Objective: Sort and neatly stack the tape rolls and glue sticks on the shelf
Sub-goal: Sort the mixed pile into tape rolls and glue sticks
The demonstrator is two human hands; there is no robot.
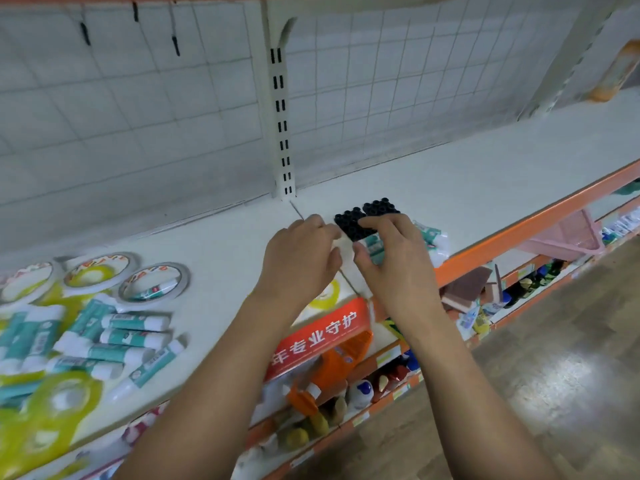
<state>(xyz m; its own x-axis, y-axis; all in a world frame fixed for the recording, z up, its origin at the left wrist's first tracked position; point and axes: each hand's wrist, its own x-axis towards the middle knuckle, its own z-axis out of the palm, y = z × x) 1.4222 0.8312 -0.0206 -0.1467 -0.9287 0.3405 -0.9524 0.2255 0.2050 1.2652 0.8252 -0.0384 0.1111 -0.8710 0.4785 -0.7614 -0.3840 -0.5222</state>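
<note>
Glue sticks (114,341) lie in loose heap at left of white shelf (450,188), tape rolls (98,270) just behind them. At shelf middle, right hand (398,268) curls thumb and fingers round upright glue-stick bundle (349,221) with black caps. Left hand (298,258) grips its left side, fingers bent. Second bundle (381,206) stands touching behind.

The flat white metal shelf (450,188) is carrying an orange front edge (519,230). The white wire back panel (138,116) is showing a square grid pattern. The loose white plastic glue sticks (135,337) are wearing teal labels, while the bundled glue sticks (353,221) are showing black caps. The round white tape rolls (154,282) are bearing red and yellow-green print. The red paper sign (318,336) is displaying white characters. The mesh basket (568,237) is showing pink, and the glossy floor (554,358) is showing a brown wood-grain pattern.
</note>
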